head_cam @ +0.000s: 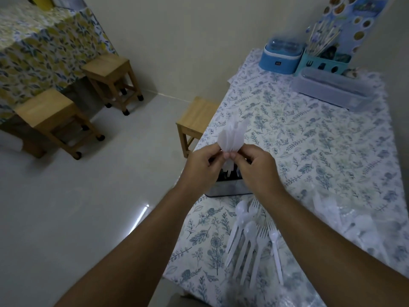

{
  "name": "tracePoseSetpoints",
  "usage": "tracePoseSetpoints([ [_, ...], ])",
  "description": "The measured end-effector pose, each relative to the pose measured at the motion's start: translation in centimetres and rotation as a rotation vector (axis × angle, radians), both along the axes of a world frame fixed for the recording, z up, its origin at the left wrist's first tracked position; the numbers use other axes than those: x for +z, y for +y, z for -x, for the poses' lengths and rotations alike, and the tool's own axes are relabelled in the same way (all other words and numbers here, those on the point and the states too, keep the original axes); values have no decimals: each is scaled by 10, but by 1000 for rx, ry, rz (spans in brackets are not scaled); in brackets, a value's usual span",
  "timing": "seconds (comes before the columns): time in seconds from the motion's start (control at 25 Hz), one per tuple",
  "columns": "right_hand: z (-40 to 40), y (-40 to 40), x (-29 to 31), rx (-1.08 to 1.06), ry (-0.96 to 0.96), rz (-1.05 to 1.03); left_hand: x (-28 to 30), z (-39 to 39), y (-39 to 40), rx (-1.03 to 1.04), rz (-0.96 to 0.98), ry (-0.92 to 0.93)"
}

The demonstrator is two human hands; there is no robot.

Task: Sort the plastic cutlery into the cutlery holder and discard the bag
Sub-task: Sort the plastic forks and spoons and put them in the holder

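Head view: both hands are up over the near-left edge of the table [309,134]. Left hand [202,165] and right hand [254,166] each pinch a bundle of white plastic knives [232,136] near the handles, fingers curled, thumbs nearly touching, blades fanned up and away. The bundle's lower ends point down into the dark cutlery holder [229,185], which sits directly under the hands and is mostly hidden by them; I can't tell which compartment, or whether the tips have reached the bottom.

Progress, my read: partway. The knives look like the batch in hand. Loose forks and spoons [252,238] lie mixed on the cloth near the right forearm, not yet sorted. The clear bag [345,220] lies crumpled at the right, with what looks like cutlery inside, not discarded.

Far corner: blue container [281,57], teal utensil caddy [321,63], clear lidded box [332,89]. Wooden stool [197,120] beside the table.
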State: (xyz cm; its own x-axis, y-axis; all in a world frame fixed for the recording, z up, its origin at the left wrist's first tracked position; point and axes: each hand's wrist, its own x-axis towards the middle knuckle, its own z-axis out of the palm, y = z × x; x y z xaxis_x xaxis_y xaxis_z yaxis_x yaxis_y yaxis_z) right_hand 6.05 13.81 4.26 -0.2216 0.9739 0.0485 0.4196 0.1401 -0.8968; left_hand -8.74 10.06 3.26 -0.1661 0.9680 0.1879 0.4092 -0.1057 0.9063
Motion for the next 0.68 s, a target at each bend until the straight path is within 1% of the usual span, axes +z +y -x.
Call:
tracePoseSetpoints([
  [0.08, -1, -7, -9, -26, 16, 33, -9, -1, -6, -1, 2, -6],
  [0.12, -2, -11, -13, -28, 0, 40, -13, -3, -8, -10, 15, -21],
  [0.2, -4, -16, -22, 0, -78, 36, -21, -5, -14, -36, 71, 5],
  [0.32, -7, -18, -35, 101, -294, -84, -29, -9, -17, -19, 125, 184],
  [0.36, -8, -18, -37, 107, -335, -102, -30, -10, -16, -2, 134, 254],
  [0.52, -20, -26, -38, 71, -365, -107, -25, -13, -22, 107, 214, 503],
  [0.56, -26, -29, -40, 50, -360, -88, -25, -15, -28, 129, 214, 521],
  [0.6, -31, -33, -42, 21, -350, -54, -24, -18, -36, 156, 199, 497],
  [0.68, -43, -41, -47, -18, -330, 15, -25, -25, -53, 216, 155, 339],
])
